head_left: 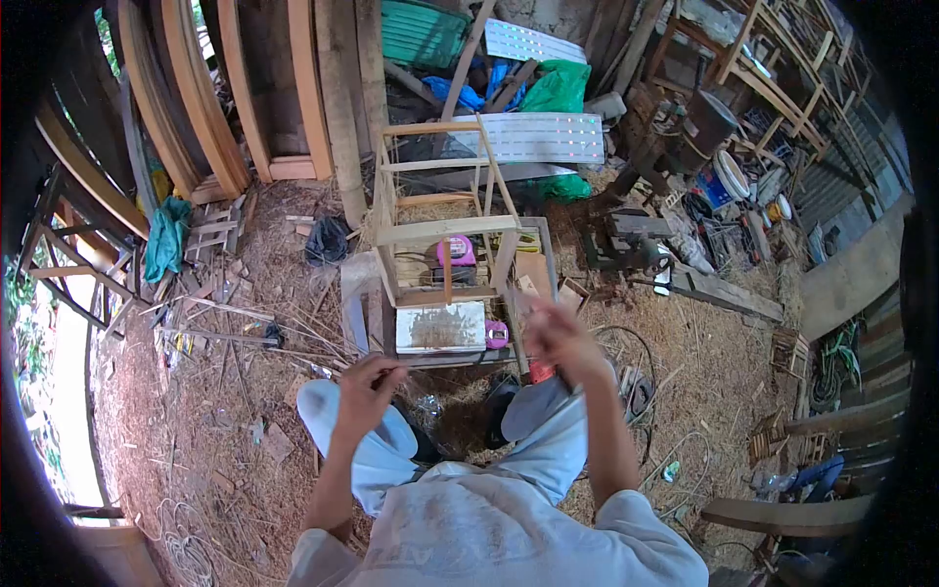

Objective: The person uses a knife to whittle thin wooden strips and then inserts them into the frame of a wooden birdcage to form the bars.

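Observation:
A small wooden frame [450, 233] of thin slats stands on a low workbench [548, 233] in front of my knees. My left hand [368, 389] is closed over my left knee, fingertips pressed together near the bench's front edge; what they hold, if anything, I cannot tell. Smeared by motion, my right hand [559, 342] hovers at the bench's right front corner. Between the hands lie a worn white flat piece [440, 329] and a pink tape measure [497, 335]. Behind the frame's slats, a second pink item [457, 250] shows on the bench.
Wood shavings and scraps cover the floor. A vise-like metal tool [631, 235] stands to the right, near a paint bucket [724, 180]. Curved timber pieces [201, 98] lean at upper left. A black plastic bag [328, 241] lies left of the bench; a cable [648, 377] loops at right.

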Motion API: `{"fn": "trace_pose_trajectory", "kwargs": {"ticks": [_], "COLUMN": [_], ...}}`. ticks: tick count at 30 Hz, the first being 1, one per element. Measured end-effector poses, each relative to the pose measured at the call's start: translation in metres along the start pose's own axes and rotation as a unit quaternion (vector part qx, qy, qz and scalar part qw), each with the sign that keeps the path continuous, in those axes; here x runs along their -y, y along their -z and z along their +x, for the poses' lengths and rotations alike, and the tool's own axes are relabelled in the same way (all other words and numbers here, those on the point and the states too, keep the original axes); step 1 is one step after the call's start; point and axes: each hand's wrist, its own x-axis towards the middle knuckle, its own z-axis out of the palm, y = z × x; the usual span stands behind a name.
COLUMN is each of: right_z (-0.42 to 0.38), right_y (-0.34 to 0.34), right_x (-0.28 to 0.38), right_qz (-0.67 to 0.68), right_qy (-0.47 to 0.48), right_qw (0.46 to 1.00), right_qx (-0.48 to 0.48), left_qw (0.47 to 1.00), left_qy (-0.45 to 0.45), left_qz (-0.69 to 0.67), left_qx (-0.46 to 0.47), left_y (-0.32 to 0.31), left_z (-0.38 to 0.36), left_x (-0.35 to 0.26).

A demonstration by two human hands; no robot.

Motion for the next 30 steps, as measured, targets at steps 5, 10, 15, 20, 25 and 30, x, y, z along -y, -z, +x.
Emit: {"fn": "trace_pose_trajectory", "kwargs": {"ticks": [5,10,15,20,25,30], "right_z": [0.010,0.008,0.003,0.004,-0.007,0.003], "right_y": [-0.036,-0.003,0.040,0.117,0.027,-0.023], "right_x": [-0.019,0.005,0.013,0.018,0.003,-0.020], "right_qz": [0.018,-0.047,-0.038,0.040,-0.042,0.045], "right_qy": [-0.050,-0.018,-0.043,0.114,-0.014,-0.028], "right_qw": [0.989,0.998,0.997,0.975,0.999,0.996], "right_qx": [0.138,0.046,0.047,-0.186,-0.012,0.075], "left_qw": [0.996,0.997,0.992,0.997,0.995,0.993], "left_qy": [-0.071,-0.069,-0.051,-0.017,-0.068,-0.099], "left_qz": [0.053,0.013,-0.014,0.042,0.069,0.045], "left_qx": [0.012,0.044,0.112,0.055,0.022,0.035], "left_y": [-0.023,0.004,0.027,0.065,0.013,-0.018], "left_z": [0.008,0.006,-0.003,-0.004,0.014,0.022], "left_x": [-0.024,-0.012,0.005,0.032,0.008,-0.012]}}
